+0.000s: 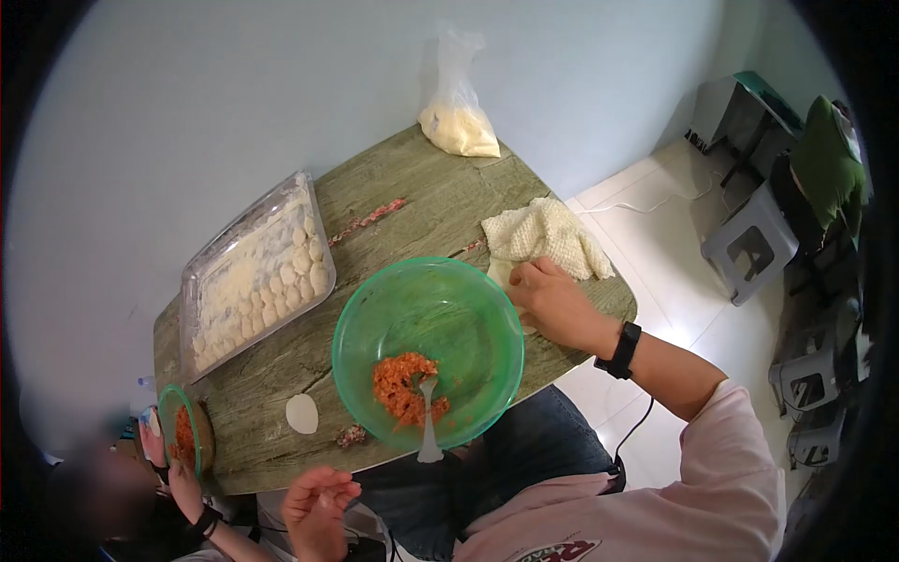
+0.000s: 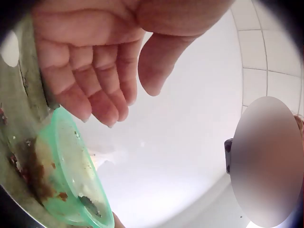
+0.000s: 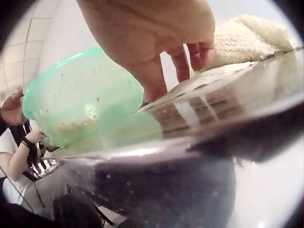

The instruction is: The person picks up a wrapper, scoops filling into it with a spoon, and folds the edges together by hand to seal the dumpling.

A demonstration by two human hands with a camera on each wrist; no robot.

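My right hand [image 1: 560, 302] is at the stack of dumpling wrappers [image 1: 501, 273] beside the green bowl. Seen from the right wrist, its thumb and fingers pinch at a pale round dumpling wrapper [image 3: 213, 75] low on the tabletop. My left hand [image 1: 318, 506] hangs off the near table edge, palm up, fingers loosely bent, holding nothing. The large green bowl [image 1: 487, 375] stands between my hands with orange-red filling [image 1: 403, 384] and a spoon [image 1: 429, 431] leaning on its rim. A single wrapper [image 1: 302, 413] lies left of the bowl.
A clear tray [image 1: 323, 211] of floured dumplings lies at the left. A cream cloth [image 1: 552, 234] covers part of the right corner, and a bag of flour [image 1: 459, 126] stands at the back. Another person's hand [image 1: 184, 487] is by a smaller filling bowl [image 1: 201, 412].
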